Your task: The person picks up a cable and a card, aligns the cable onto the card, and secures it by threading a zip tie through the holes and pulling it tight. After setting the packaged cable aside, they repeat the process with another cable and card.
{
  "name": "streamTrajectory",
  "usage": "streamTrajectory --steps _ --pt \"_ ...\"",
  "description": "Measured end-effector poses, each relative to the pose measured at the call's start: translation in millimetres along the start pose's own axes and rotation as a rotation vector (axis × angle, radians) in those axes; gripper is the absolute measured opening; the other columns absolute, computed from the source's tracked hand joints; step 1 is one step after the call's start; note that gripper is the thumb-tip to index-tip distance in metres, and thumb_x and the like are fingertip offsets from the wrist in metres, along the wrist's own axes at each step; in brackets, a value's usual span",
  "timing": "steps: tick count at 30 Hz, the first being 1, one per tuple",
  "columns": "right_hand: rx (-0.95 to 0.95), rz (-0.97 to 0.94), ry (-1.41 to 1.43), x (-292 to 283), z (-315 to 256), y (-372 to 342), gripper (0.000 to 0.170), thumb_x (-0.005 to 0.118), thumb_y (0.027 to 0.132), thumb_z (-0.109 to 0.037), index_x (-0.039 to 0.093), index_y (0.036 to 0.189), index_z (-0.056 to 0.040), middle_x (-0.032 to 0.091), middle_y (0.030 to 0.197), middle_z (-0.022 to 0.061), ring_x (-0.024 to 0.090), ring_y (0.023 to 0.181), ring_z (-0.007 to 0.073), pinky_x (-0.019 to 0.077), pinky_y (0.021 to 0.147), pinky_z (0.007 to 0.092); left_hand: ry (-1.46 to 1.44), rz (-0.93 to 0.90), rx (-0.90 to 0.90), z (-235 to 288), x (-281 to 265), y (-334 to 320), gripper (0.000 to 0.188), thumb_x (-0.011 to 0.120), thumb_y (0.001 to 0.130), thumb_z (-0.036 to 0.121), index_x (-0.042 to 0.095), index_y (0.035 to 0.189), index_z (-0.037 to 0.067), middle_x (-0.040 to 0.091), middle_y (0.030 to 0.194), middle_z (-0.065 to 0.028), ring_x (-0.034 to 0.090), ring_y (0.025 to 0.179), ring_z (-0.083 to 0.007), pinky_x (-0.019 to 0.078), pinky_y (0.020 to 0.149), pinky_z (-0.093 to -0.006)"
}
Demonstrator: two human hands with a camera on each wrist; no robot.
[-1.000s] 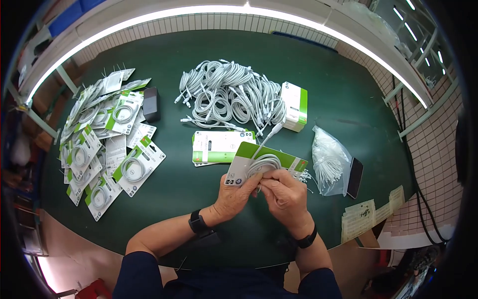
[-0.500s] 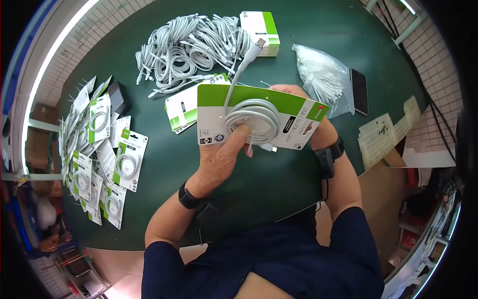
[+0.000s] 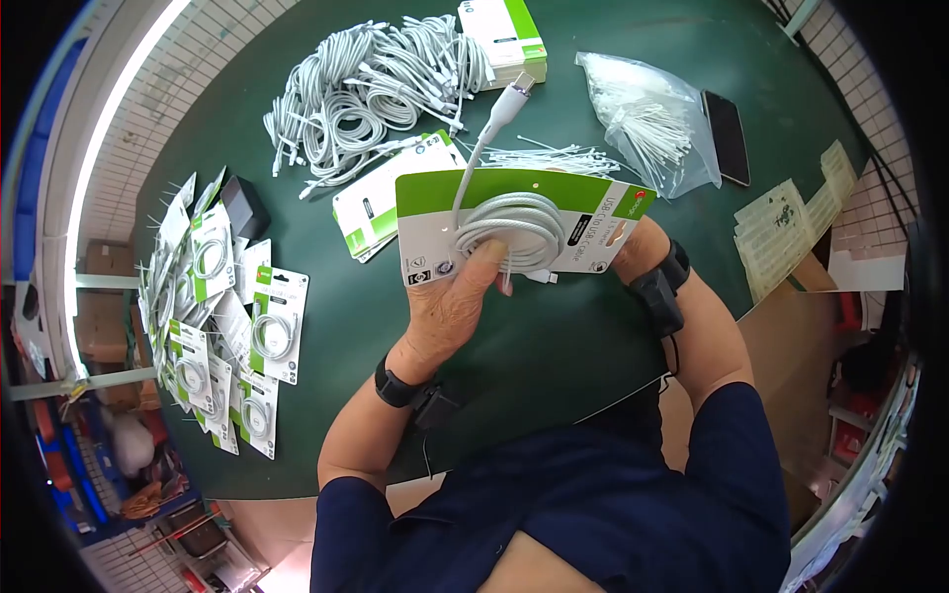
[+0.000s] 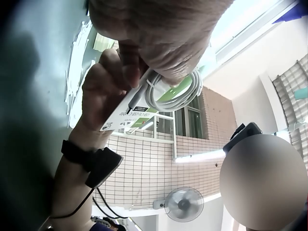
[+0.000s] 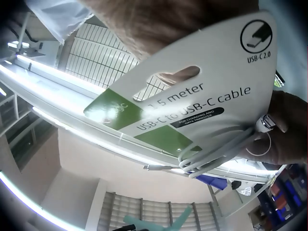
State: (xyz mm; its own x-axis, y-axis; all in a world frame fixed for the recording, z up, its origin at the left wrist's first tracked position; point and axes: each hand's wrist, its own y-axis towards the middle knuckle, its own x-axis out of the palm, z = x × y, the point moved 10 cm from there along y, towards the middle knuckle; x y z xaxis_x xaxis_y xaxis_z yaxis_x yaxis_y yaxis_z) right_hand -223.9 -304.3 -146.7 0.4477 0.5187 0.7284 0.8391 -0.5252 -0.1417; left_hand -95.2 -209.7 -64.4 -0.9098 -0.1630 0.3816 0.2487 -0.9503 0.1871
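Note:
A white and green USB-C cable card (image 3: 593, 203) stands raised over the table, facing the head camera. On its front lies a coiled grey-white cable (image 3: 529, 212). One plug (image 3: 506, 107) sticks up past the top edge, another plug (image 3: 544, 278) below the bottom edge. My left hand (image 3: 445, 316) pinches card and coil, its thumb across the coil. My right hand (image 3: 645, 245) is behind the card's right end, its fingers hidden in the head view. In the left wrist view the right hand (image 4: 102, 89) shows close behind the card; what it holds I cannot tell.
Carded cables (image 3: 275, 331) pile up at the left beside a black box (image 3: 243, 208). Loose coiled cables (image 3: 346, 84), a card stack (image 3: 502, 40) and flat cards (image 3: 371, 203) lie behind. White ties (image 3: 554, 158), a bag of ties (image 3: 643, 124) and a phone (image 3: 727, 136) are farther right.
The card has come up and turned its front to the head camera. My right hand has gone from the coil's front to behind the card; the left hand keeps its hold.

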Motion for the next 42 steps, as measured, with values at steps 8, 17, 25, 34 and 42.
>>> streamTrajectory --steps 8,17,25,34,42 --pt "-0.504 -0.19 -0.936 76 -68 0 0.032 0.069 0.102 -0.025 0.067 0.123 -0.0002 0.073 0.113 0.0065 0.07 0.097 0.015 0.0576 0.083 0.0283 -0.045 0.043 -0.096 -6 -1 1 0.032 0.067 0.099 0.001 0.058 0.13 0.0 0.07 0.11 -0.0124 0.068 0.081 -0.0173 0.054 0.053 -0.0279" --pt "-0.222 -0.008 -0.77 43 -47 31 0.018 0.074 0.098 -0.016 0.064 0.095 -0.0009 0.066 0.087 0.0015 0.06 0.074 0.008 0.051 0.067 0.0248 -0.087 0.13 -0.324 -25 -19 -5 0.025 0.072 0.095 0.002 0.064 0.119 0.0 0.071 0.109 -0.0093 0.069 0.088 -0.0168 0.0577 0.068 -0.0296" --pt "-0.023 -0.195 -0.655 79 -18 18 0.014 0.069 0.1 -0.008 0.06 0.09 -0.0016 0.065 0.091 0.0024 0.058 0.074 0.0057 0.0481 0.066 0.0223 0.145 -0.036 -0.054 -41 -50 -27 0.02 0.079 0.088 -0.001 0.071 0.106 -0.001 0.074 0.1 -0.0081 0.07 0.089 -0.0145 0.0581 0.08 -0.0275" --pt "-0.19 -0.028 -0.826 78 -51 14 0.016 0.072 0.096 -0.005 0.068 0.109 0.0033 0.073 0.1 0.0072 0.063 0.074 0.0098 0.0524 0.068 0.0252 -0.054 0.241 -0.246 -51 -56 -30 0.021 0.072 0.098 0.004 0.067 0.118 0.004 0.073 0.108 -0.0096 0.071 0.091 -0.0173 0.061 0.08 -0.0303" --pt "-0.553 0.033 -1.283 96 -68 5 0.035 0.077 0.088 -0.006 0.075 0.123 -0.0028 0.078 0.115 0.016 0.075 0.085 0.0212 0.0581 0.075 0.0319 -0.15 0.378 -0.297 -47 -72 -32 0.043 0.075 0.095 0.0 0.059 0.135 0.001 0.07 0.121 -0.0087 0.071 0.098 -0.0176 0.0611 0.079 -0.0295"
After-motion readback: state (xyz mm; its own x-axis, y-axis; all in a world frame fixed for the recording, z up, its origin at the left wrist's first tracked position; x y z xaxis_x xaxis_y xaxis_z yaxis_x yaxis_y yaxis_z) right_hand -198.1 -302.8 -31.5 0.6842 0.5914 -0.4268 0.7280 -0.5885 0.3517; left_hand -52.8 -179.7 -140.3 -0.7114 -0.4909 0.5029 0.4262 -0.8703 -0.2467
